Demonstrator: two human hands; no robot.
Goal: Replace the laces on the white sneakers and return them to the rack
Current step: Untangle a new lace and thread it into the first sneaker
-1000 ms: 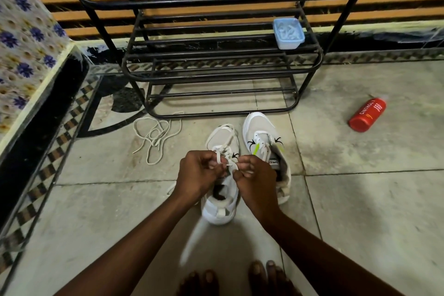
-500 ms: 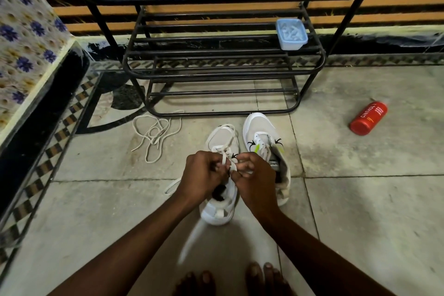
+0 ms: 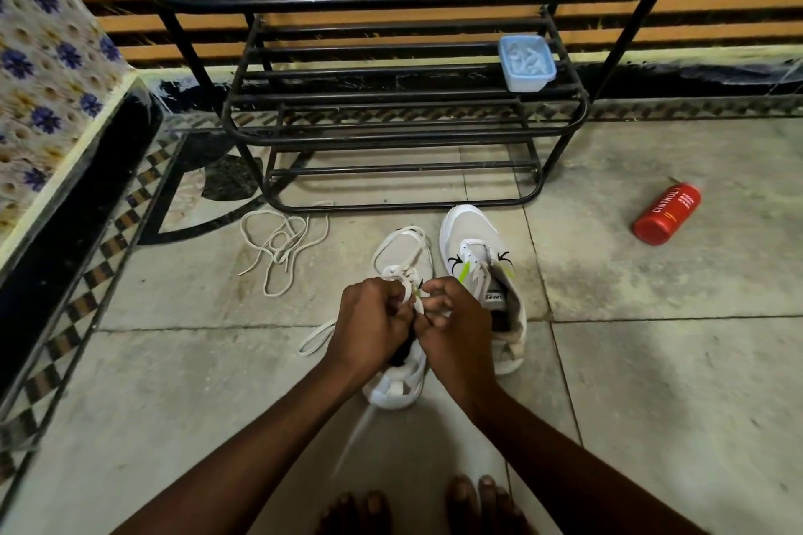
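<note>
Centrally, the left hand and right hand meet knuckle to knuckle, each with its fingers curled and pinching the white lace above the eyelets of the laced sneaker. This sneaker stands on the tiled floor, toe pointing to the shoe rack; its heel shows below the wrists. One loop of the lace lies on the floor just left of the left hand, and a blurred strand trails from under the heel. The second sneaker stands just beside it on the right, parallel, tongue exposed and eyelets bare. A tangle of loose laces lies to the left, near the patterned border at the floor's left edge and touching the rack's bottom rail. The black metal rack stands against the floor's far edge; a pale blue plastic tub sits at the right end of a middle shelf. A red Cinthol bottle lies on its side, well apart to the right. Bare toes show at the floor's near edge.
</note>
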